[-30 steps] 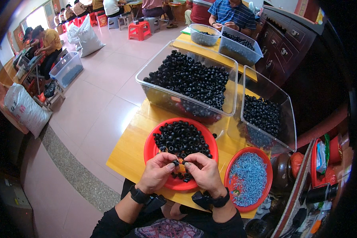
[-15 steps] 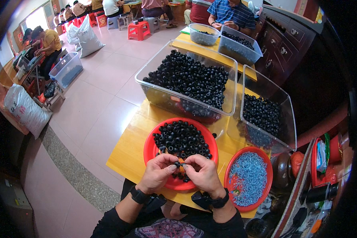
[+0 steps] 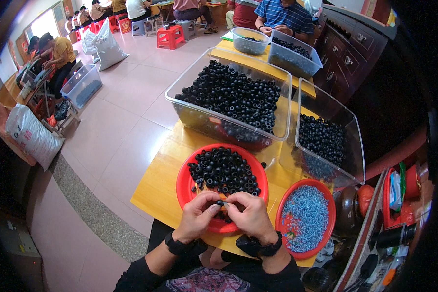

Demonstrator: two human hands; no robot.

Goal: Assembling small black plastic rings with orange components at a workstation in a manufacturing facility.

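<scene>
Over the near part of a round red plate [image 3: 182, 181], my two hands meet at the fingertips. My left hand [image 3: 198, 217] pinches a small black ring-shaped part [image 3: 219, 202] between thumb and forefinger. Thumb and forefinger of my right hand [image 3: 252, 215] are pressed together right beside that part; what they pinch is too small and covered to name. A heap of black hollow round parts [image 3: 224, 168] fills the far half of the plate, with a few more partly hidden under my hands.
Right of my hand, a second red plate [image 3: 331, 214] holds many tiny light-blue pieces [image 3: 304, 214]. Beyond stand a large clear bin [image 3: 190, 116] and a narrower clear bin [image 3: 359, 146] of black parts on the yellow table [image 3: 153, 187]. Across, a person in a striped shirt [image 3: 286, 18] sits by smaller tubs.
My left hand has shifted slightly to the right, and its fingers have turned round the black part, closing in against the right fingertips. The plates and bins stay where they were.
</scene>
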